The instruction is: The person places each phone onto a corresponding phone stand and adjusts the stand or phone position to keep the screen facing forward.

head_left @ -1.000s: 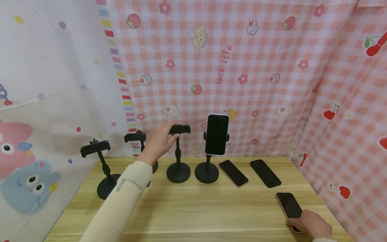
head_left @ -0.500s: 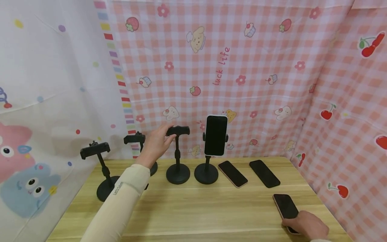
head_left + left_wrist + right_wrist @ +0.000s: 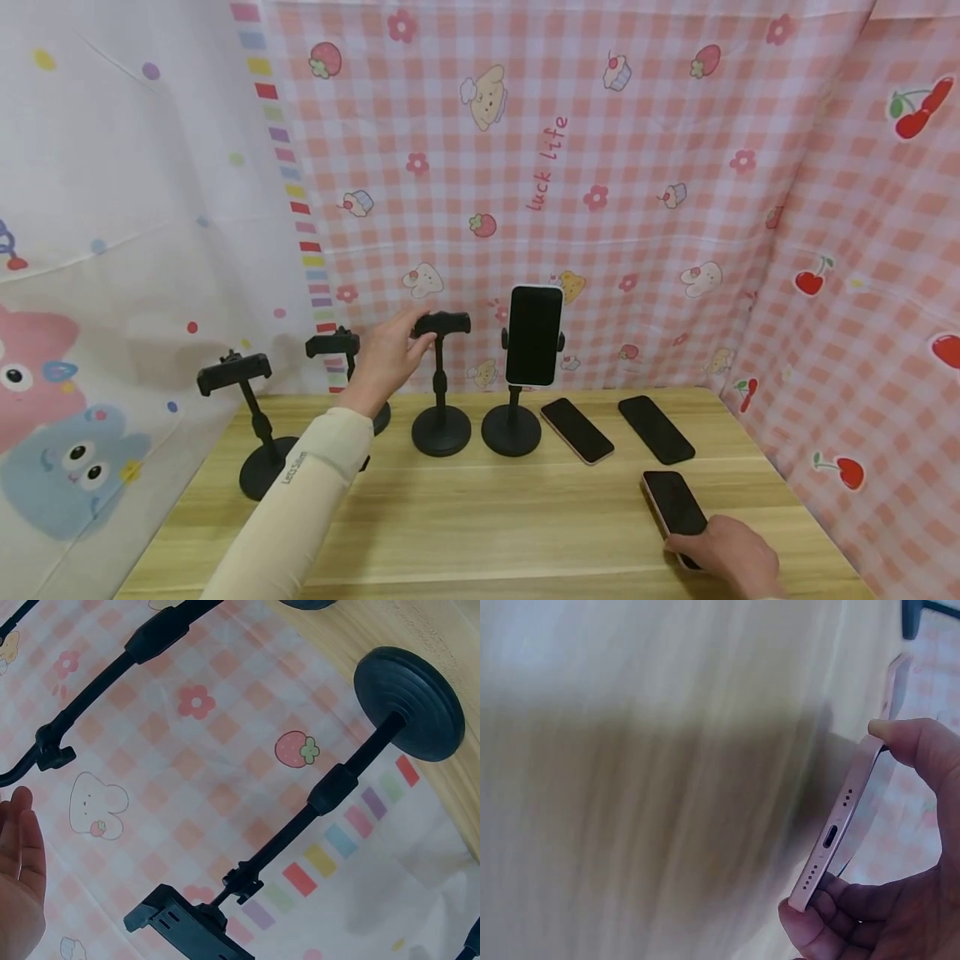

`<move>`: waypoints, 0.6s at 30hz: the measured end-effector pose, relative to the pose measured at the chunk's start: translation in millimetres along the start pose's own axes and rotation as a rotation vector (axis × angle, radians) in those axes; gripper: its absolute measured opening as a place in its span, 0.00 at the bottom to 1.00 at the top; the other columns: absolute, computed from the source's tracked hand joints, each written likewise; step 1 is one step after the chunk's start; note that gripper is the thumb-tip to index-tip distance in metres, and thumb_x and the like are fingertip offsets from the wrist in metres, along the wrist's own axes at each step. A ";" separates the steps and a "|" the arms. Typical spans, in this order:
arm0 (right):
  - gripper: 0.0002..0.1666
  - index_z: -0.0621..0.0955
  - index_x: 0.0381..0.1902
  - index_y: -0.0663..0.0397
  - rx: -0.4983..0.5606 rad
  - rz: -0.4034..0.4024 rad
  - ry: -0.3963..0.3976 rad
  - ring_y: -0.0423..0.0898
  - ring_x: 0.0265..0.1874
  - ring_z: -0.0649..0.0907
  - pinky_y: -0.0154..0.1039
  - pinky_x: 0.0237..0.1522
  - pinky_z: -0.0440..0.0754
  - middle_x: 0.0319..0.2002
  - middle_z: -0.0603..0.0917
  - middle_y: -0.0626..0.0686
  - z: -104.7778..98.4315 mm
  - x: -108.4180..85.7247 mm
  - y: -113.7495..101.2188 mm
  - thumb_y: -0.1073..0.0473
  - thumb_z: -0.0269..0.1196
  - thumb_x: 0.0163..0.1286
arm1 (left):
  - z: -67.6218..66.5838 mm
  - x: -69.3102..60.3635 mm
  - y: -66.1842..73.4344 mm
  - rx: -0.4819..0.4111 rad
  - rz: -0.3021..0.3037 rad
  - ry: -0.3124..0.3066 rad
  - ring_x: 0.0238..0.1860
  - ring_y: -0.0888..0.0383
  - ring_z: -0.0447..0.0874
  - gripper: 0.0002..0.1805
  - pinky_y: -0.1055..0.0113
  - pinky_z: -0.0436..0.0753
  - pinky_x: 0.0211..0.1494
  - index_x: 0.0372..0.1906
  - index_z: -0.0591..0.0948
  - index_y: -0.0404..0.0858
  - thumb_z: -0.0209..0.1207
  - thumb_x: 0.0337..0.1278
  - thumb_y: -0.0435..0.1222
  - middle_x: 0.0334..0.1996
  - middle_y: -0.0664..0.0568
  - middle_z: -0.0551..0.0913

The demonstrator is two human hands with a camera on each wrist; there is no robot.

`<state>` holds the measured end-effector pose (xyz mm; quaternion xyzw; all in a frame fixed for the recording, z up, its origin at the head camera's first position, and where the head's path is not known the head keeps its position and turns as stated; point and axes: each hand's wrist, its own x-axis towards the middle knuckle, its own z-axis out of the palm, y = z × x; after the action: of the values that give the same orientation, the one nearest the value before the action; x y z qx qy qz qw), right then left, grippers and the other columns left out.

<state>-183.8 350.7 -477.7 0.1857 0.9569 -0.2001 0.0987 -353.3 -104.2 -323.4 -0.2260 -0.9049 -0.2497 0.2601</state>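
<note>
My left hand (image 3: pixel 388 358) pinches the left end of the black clamp (image 3: pixel 452 323) on a round-based phone stand (image 3: pixel 441 432), thumb in front. The left wrist view shows its fingers (image 3: pixel 32 851) near that stand's bent upper rod; the clamp lies outside that view. With the thumb on one long edge and fingers on the other, my right hand (image 3: pixel 727 552) holds a pink-edged smartphone (image 3: pixel 675 504) by its lower end, screen up. In the right wrist view the phone's charging-port edge (image 3: pixel 836 829) faces the camera, above the wooden table (image 3: pixel 667 825).
Another stand carries an upright white-edged phone (image 3: pixel 535 335). Two dark phones, one pink-edged (image 3: pixel 577 431) and one black (image 3: pixel 656 429), lie at the back right. Two stands, one far left (image 3: pixel 258 417) and one behind my forearm (image 3: pixel 333 343), have bare clamps. Patterned cloth (image 3: pixel 637 242) hangs behind.
My right hand has moved left with the smartphone, toward the table's middle. The left hand stays at the clamp, almost unmoved.
</note>
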 end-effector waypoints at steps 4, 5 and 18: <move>0.35 0.76 0.25 0.60 0.014 -0.062 0.062 0.50 0.24 0.76 0.45 0.24 0.72 0.24 0.76 0.55 3.2 -7.9 -14.9 0.32 0.68 0.48 | 1.2 0.5 0.6 -0.009 0.009 0.011 0.41 0.50 0.84 0.26 0.55 0.83 0.42 0.68 0.74 0.40 0.61 0.68 0.41 0.51 0.45 0.82; 0.35 0.76 0.25 0.60 0.016 -0.072 0.073 0.50 0.24 0.76 0.45 0.23 0.72 0.23 0.76 0.54 3.5 -9.7 -19.4 0.32 0.68 0.49 | 1.1 0.7 0.7 -0.011 0.010 0.014 0.40 0.50 0.84 0.26 0.55 0.82 0.41 0.68 0.74 0.40 0.61 0.68 0.41 0.51 0.45 0.82; 0.38 0.77 0.29 0.60 0.024 -0.136 0.134 0.49 0.23 0.75 0.44 0.24 0.70 0.25 0.75 0.52 10.9 -24.7 -67.9 0.30 0.71 0.47 | 1.2 2.8 4.7 -0.057 0.006 -0.006 0.36 0.50 0.82 0.25 0.56 0.81 0.41 0.66 0.74 0.35 0.59 0.69 0.39 0.48 0.42 0.83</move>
<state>-186.9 280.5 -457.5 0.1346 0.9693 -0.2047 0.0185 -353.4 -99.1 -321.0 -0.2367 -0.8976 -0.2740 0.2513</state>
